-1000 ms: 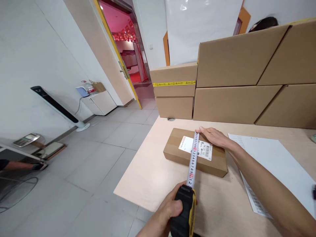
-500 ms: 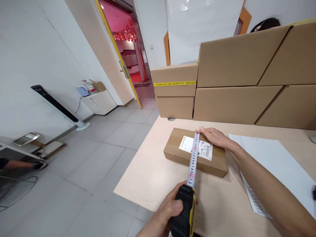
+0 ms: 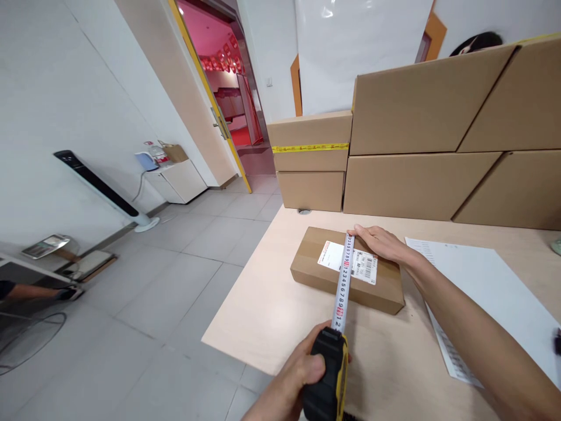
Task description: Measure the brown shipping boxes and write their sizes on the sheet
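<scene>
A small brown cardboard box (image 3: 307, 270) with a white shipping label (image 3: 367, 268) lies flat on the wooden table (image 3: 258, 310). My left hand (image 3: 302, 371) is wrapped around the black and yellow case of a tape measure (image 3: 325, 377), thumb on its side, in front of the box. The white blade of the tape runs out across the top of the box over the label. At the box's far edge, my right hand (image 3: 372, 238) pins the blade's end, fingers pressed together; the fingertips are partly hidden.
Large cardboard boxes (image 3: 425, 111) are stacked along the table's back. White paper sheets (image 3: 486, 286) lie right of the box. Across the floor at left, another person's gloved hand (image 3: 69, 292) shows near a platform scale (image 3: 94, 266). A person's head (image 3: 480, 41) shows behind the stack.
Both hands, the tape measure and the box stay in place. Only the head behind the stacked boxes has shifted slightly to the right.
</scene>
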The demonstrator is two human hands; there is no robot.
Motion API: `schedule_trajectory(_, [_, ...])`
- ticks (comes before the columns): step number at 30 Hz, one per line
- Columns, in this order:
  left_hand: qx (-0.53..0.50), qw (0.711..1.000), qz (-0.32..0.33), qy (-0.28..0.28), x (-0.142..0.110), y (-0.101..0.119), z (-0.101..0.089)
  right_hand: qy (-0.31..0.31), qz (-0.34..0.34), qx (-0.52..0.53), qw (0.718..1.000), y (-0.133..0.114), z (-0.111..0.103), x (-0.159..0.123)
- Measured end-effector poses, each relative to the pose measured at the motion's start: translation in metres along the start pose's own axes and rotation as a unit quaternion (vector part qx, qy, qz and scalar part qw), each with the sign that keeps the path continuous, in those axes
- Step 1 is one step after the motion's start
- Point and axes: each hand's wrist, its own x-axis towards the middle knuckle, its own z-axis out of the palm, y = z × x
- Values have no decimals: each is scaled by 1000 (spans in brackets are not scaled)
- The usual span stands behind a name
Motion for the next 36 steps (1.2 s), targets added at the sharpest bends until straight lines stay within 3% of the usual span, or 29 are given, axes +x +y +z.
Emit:
schedule_trajectory(23, [-42, 998, 30, -29, 4, -7, -3, -6, -1, 0, 1000, 1, 1, 1])
schedule_trajectory(27, [-94, 995, 38, -16, 1, -15, -10, -22, -26, 38, 999, 0, -12, 4])
schedule_trajectory(29, [-79, 995, 66, -11, -4, -13, -14, 1, -61, 95, 994, -2, -26, -2])
schedule_trajectory(31, [-40, 991, 124, 5, -7, -5, -19, 62, -72, 144, 985, -4, -40, -18])
schedule_trajectory(34, [4, 970, 228, 82, -7, 12, -30, 164, -24, 158, 973, 1, -49, -60])
schedule_trajectory(36, [6, 954, 267, 138, -2, 21, -40, 195, 21, 131, 972, 14, -41, -93])
